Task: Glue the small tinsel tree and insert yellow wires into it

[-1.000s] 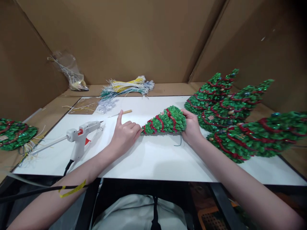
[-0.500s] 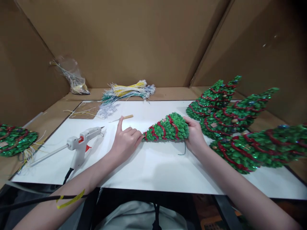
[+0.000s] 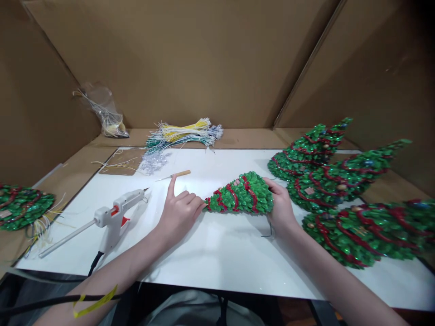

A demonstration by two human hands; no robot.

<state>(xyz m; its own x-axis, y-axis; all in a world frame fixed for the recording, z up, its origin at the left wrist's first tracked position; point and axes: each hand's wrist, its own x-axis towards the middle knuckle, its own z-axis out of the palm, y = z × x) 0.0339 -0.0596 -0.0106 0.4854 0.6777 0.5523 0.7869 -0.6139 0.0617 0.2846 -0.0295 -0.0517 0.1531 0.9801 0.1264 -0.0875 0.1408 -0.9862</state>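
Observation:
A small green Christmas tree (image 3: 238, 194) with red garland lies on its side between my hands, its tip pointing left. My left hand (image 3: 181, 206) pinches the tip between thumb and curled fingers, with the index finger raised. Around the broad base at the right, my right hand (image 3: 280, 203) is closed, its fingertips partly hidden behind the tree. A thin dark wire (image 3: 267, 235) hangs below the base. Just beyond my left index finger lies an awl with a wooden handle (image 3: 183, 173).
A white glue gun (image 3: 118, 213) stands at the left, its black cord running off the front edge. Several decorated trees (image 3: 340, 185) crowd the right side; another tree (image 3: 25, 203) is far left. Wire bundles (image 3: 186, 133) and a plastic bag (image 3: 108, 113) sit at the back by cardboard walls.
The whole view has shifted, so things appear slightly lower. Both hands keep the same hold on the tree, which lies much as before.

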